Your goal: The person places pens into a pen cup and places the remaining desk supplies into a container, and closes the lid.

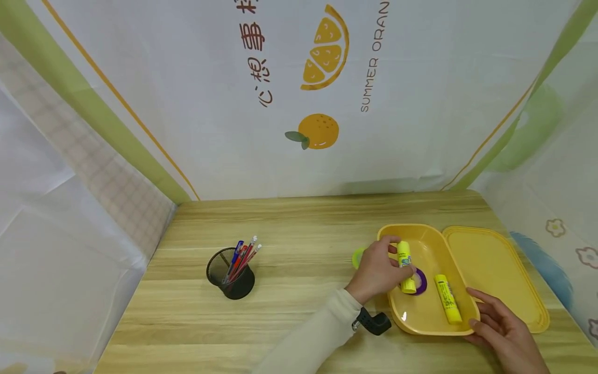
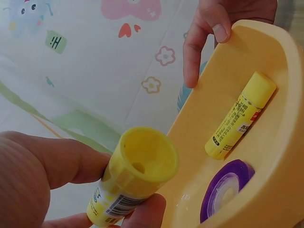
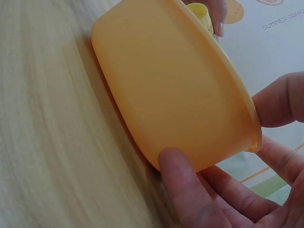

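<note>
My left hand [image 1: 377,271] pinches a yellow glue stick [image 1: 404,257] between thumb and fingers, over the left part of a yellow plastic box [image 1: 422,318]. In the left wrist view, the hollow end of this glue stick [image 2: 147,159] faces the camera. A second glue stick [image 1: 447,298] lies inside the box on the right. Next to it is a purple roll of tape [image 2: 228,190], partly covered by the held stick in the head view. My right hand [image 1: 504,330] grips the box's near right corner, its thumb on the rim and other fingers against the outer wall.
A flat yellow lid [image 1: 497,280] lies right of the box. A lime-green round object [image 1: 357,256] shows partly behind my left hand. Toward the left stands a black mesh holder [image 1: 239,289] with pens and pencils [image 1: 240,259]. Printed cloth [image 1: 411,145] hangs around the table.
</note>
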Motion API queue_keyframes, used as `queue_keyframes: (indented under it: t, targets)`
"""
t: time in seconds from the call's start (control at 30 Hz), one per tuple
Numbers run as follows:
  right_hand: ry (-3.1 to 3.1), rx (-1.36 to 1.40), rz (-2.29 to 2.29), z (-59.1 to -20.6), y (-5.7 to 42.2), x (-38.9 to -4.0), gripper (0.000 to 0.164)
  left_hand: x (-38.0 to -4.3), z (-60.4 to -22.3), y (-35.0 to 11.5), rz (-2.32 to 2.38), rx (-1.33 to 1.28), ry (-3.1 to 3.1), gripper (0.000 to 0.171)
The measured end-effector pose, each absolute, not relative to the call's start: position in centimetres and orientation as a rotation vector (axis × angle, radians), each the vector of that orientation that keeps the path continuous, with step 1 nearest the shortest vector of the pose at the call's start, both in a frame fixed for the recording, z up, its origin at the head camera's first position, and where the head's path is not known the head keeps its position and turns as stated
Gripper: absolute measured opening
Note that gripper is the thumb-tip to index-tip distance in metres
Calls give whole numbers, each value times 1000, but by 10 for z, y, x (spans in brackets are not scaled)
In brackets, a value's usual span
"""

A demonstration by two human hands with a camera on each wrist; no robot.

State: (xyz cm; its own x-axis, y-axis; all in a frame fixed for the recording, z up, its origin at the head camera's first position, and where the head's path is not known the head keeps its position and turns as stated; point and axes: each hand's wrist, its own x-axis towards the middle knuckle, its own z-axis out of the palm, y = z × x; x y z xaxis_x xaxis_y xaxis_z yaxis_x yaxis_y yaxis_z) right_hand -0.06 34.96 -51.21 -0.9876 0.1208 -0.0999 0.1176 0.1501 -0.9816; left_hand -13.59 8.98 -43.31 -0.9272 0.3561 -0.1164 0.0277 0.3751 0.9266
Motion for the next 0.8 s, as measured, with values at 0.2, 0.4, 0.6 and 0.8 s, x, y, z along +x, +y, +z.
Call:
queue_keyframes:
  t: [0.2,0.4,0.6,0.8]
  targets:
    - [-2391,-287,2028,-512,350,-1,61,-137,-432,98,1518,363,2376,59]
    - [-2355,-252,2058,-514,349,-1,60,-135,-430,108,1396,373,2426,59]
    - [-2352,-240,2060,-514,348,-1,60,-135,-431,117,1273,422,2489,56]
    - [-2360,-266,2057,-513,349,-1,60,-137,-439,128,1153,507,2562,60]
